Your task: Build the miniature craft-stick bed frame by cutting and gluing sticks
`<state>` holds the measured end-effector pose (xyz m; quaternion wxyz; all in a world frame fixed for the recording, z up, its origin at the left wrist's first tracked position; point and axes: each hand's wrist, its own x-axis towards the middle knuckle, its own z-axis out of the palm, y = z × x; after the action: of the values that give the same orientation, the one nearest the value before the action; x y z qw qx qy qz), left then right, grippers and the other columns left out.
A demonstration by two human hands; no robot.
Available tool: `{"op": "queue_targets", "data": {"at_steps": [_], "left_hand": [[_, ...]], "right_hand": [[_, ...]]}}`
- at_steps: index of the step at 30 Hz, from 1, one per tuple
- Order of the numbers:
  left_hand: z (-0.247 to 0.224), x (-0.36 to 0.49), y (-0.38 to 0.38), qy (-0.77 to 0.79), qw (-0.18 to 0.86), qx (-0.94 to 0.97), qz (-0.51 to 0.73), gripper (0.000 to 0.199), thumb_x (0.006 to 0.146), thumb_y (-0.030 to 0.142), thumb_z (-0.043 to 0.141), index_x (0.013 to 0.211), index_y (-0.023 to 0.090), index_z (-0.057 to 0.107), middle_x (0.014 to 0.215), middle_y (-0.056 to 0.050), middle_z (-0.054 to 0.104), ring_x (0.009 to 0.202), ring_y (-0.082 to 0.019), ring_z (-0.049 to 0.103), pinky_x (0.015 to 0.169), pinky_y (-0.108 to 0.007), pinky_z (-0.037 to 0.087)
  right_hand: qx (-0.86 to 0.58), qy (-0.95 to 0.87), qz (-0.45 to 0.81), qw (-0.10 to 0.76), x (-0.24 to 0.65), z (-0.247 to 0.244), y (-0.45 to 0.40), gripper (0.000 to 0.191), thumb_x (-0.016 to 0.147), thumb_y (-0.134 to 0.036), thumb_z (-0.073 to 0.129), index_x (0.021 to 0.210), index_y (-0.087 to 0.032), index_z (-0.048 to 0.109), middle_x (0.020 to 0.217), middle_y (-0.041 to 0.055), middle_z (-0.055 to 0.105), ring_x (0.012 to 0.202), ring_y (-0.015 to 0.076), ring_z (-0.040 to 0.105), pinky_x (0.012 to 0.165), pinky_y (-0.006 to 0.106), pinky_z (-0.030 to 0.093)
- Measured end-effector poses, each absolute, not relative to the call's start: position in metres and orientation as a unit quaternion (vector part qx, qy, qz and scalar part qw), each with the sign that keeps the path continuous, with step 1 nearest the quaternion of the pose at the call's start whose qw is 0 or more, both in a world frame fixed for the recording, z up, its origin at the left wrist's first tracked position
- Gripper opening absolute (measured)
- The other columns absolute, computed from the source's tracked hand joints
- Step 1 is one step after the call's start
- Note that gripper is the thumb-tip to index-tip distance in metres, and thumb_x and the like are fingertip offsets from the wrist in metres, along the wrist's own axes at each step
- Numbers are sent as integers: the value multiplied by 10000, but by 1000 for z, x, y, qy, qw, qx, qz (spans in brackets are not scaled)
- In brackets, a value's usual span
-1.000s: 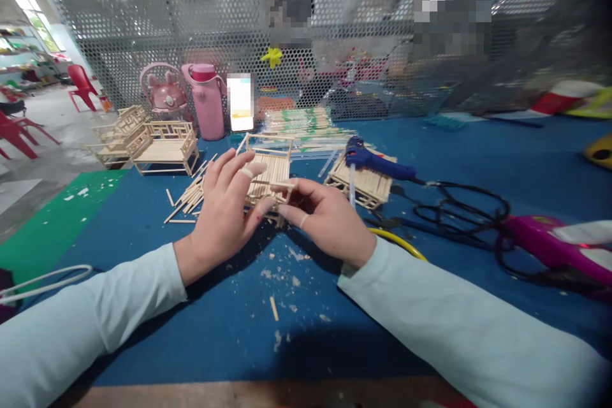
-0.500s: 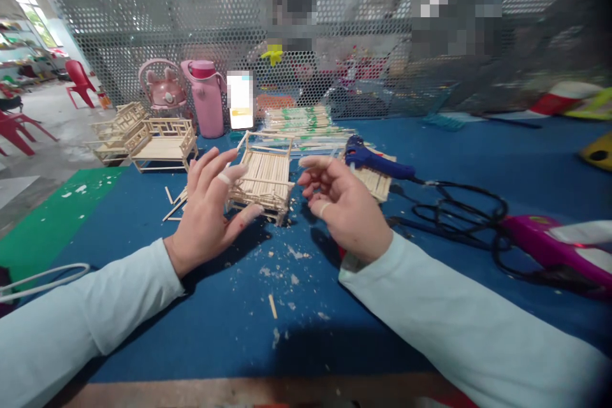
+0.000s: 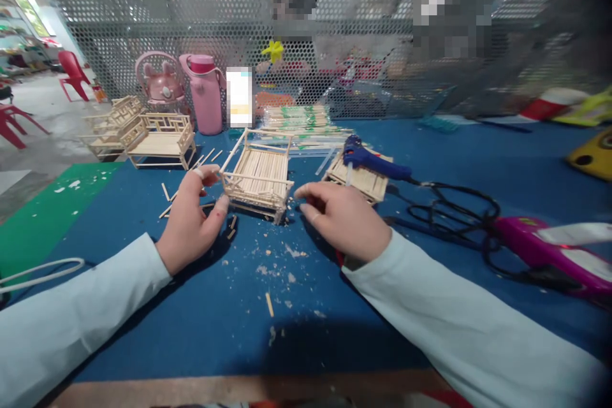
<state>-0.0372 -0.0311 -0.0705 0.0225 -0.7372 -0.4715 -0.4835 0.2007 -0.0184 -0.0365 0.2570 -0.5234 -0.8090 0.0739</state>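
Hands: since half a second ago the left hand (image 3: 191, 226) has drawn off to the left, uncovering that side of the seat, and the right hand (image 3: 351, 220) has dropped its fingertips lower.
Around the seat: loose sticks (image 3: 166, 191) lie behind and beside the left hand; a blue glue gun (image 3: 382, 164) rests over another stick piece (image 3: 370, 188) beyond the right one, its black cable (image 3: 459, 207) looping towards a magenta tool (image 3: 538, 245).
Back of the desk: two finished benches (image 3: 165, 143), a pink bottle (image 3: 208, 102) and bagged sticks (image 3: 296, 118) stand or lie before a mesh screen (image 3: 191, 9).
Hard to see: the phone (image 3: 239, 99) screen is blurred out, a yellow thing (image 3: 593, 156) is cut off at the right, and some of the right fingers are tucked out of sight.
Fingers: the left thumb and forefinger are spread wide, the right ones slightly parted; I see nothing held in either.
Stick seat: the small seat (image 3: 262, 169) sits on the blue desk (image 3: 306, 344) between the hands, its left corner right at the left fingertips, touching or not I can't tell, its front rail ending just short of the right ones.
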Motion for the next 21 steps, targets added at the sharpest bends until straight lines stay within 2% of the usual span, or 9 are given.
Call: {"op": "queue_targets", "data": {"at_steps": [2,4,9,12,15,18,21], "left_hand": [[-68,-33,-34,-454,72,-743,-486,338,801,217,590,1118,167,485,900,-41,564,800,-157,552,723,-320,504],[-66,-30,-36,-444,106,-734,-503,392,783,260,633,1130,177,472,845,-14,520,748,-148,523,706,-312,499],[-69,-25,-38,-442,116,-711,-535,606,764,289,658,1281,191,358,1004,-56,513,864,-181,540,784,-347,498],[-72,-24,-41,-433,110,-729,-518,640,757,263,655,1304,176,335,1132,-112,493,1017,-233,536,884,-402,477],[-69,-21,-45,-401,154,-746,-508,665,741,264,680,1305,188,336,1264,-154,431,1209,-298,435,1002,-467,399],[-65,-18,-47,-392,181,-747,-505,590,752,263,679,1259,207,382,1209,-134,467,1165,-279,455,993,-457,400],[-64,-17,-47,-414,181,-745,-491,462,781,271,645,1189,207,438,1100,-110,522,1067,-262,496,924,-440,433]], "right_hand": [[-514,-795,64,315,197,-36,-20,201,726,-143,532,884,-179,651,766,41,631,691,168,567,660,296,438],[-505,-782,80,357,194,-34,-22,266,701,-148,541,950,-172,634,810,50,618,711,170,562,654,299,448],[-482,-773,201,360,190,-35,-25,488,604,-66,515,1073,-176,592,834,32,604,691,139,547,626,275,459],[-479,-770,230,353,189,-37,-26,445,628,-92,563,1064,-181,576,796,14,591,655,123,532,609,267,462],[-472,-760,260,364,185,-41,-26,293,677,-162,620,965,-185,569,747,-9,569,616,106,514,596,262,466],[-456,-746,293,388,181,-44,-20,219,695,-182,640,897,-190,555,729,-23,558,612,99,522,613,264,476],[-425,-722,339,427,187,-40,-12,343,685,-208,670,999,-199,530,810,-8,585,683,117,584,676,287,506]]}}
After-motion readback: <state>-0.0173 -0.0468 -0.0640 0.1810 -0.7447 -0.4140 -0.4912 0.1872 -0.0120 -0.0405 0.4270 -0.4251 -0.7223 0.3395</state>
